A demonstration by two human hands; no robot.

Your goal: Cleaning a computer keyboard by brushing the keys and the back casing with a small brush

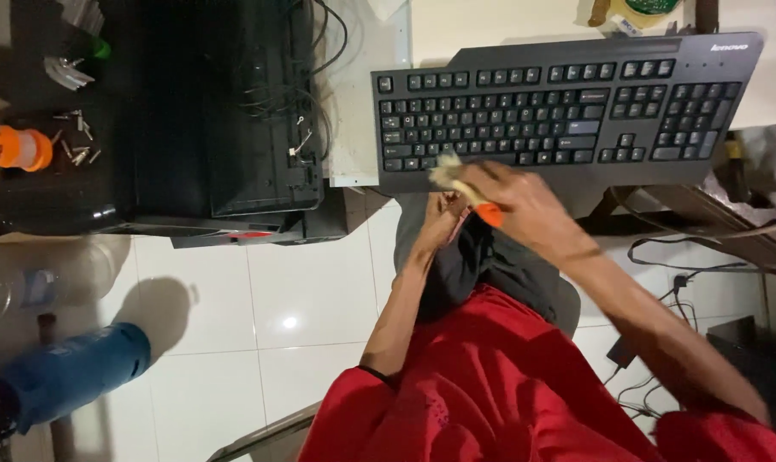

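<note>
The keyboard (559, 103) lies tilted with its near edge over the person's lap and its far edge on the counter (482, 26), so a hard sweep of the brush (456, 178) could tip it off or pop a keycap loose. The right hand (525, 201) is closed around the brush's orange handle, bristles on the bottom key row, forearm stretched across the body. The left hand (443, 218), curled just under the keyboard's near edge, seems to prop it, though its grip cannot be told

A small pale logo mark (729, 46) sits at the keyboard's top right corner. A clear plastic bottle with a blue label band (34, 289) lies at the left edge over the white floor. At the top edge, a round green-and-yellow labelled container (651, 8) stands on the white surface.
</note>
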